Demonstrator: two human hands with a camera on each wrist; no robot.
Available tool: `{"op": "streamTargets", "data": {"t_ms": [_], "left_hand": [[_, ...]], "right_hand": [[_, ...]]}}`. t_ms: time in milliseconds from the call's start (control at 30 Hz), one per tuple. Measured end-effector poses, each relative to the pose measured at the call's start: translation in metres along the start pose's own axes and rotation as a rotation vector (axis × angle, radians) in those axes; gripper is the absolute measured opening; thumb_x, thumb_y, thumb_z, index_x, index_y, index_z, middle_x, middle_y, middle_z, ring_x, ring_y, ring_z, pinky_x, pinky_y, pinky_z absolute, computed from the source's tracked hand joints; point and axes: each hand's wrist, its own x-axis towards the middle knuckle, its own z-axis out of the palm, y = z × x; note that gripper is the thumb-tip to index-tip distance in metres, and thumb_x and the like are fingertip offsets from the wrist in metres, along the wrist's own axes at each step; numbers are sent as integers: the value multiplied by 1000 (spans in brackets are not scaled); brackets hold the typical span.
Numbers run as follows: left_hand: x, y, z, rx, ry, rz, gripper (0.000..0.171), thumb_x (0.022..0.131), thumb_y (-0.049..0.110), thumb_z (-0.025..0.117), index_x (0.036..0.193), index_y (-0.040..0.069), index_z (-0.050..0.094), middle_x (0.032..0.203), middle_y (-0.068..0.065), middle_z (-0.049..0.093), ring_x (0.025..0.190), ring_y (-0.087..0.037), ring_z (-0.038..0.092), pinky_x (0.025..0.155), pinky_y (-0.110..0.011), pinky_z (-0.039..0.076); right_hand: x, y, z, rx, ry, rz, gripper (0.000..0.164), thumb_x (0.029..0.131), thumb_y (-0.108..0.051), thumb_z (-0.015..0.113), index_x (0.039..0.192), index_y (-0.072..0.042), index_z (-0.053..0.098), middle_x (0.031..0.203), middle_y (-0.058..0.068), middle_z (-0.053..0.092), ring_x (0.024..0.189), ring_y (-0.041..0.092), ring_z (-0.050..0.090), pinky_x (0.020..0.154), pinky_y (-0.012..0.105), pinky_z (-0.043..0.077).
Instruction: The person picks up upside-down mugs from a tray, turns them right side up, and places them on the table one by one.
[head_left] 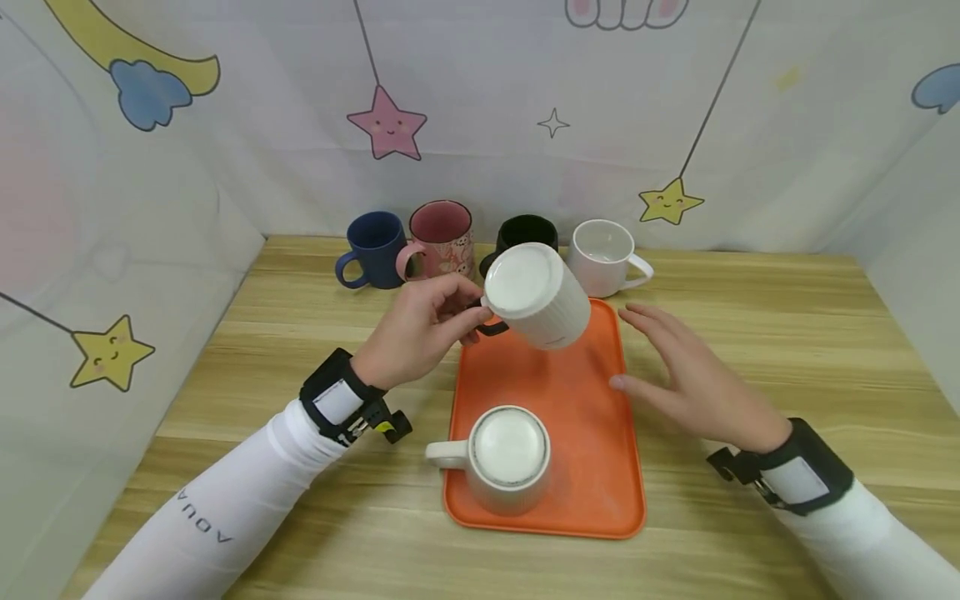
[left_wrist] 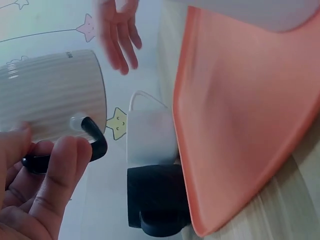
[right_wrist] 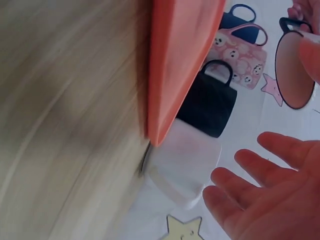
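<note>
My left hand (head_left: 420, 329) grips the black handle (left_wrist: 95, 140) of a white ribbed mug (head_left: 551, 312), held tilted with its base up and toward me, over the far part of the orange tray (head_left: 547, 392). In the right wrist view the mug's dark-edged mouth (right_wrist: 292, 70) faces the camera. My right hand (head_left: 693, 387) hovers by the tray's right edge, fingers extended and apart from the mug. A second light mug (head_left: 510, 458) stands upside down on the near part of the tray, its handle pointing left past the tray's edge.
Behind the tray a row of mugs stands upright: blue (head_left: 375, 250), pink patterned (head_left: 450, 250), black (head_left: 528, 229) and white (head_left: 600, 258). The black one is partly hidden by the held mug. A patterned cloth (head_left: 487, 108) hangs behind the wooden table (head_left: 750, 333).
</note>
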Motion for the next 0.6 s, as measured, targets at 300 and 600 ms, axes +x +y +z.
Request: {"op": "streamTargets", "data": {"t_ms": [300, 600], "left_hand": [[19, 0, 10, -157, 88, 38, 14, 101, -1, 71, 115, -2, 68, 103, -16, 76, 75, -19, 75, 72, -36, 64], [38, 0, 21, -231, 110, 114, 15, 102, -4, 67, 117, -5, 66, 102, -17, 73, 79, -24, 75, 76, -38, 65]], "right_hand": [[37, -13, 13, 396, -41, 24, 70, 101, -23, 77, 161, -13, 42, 159, 5, 48, 145, 32, 46, 114, 58, 45], [74, -28, 29, 867, -2, 67, 58, 105, -9, 68, 157, -12, 43, 154, 9, 53, 132, 39, 61, 104, 43, 56]]}}
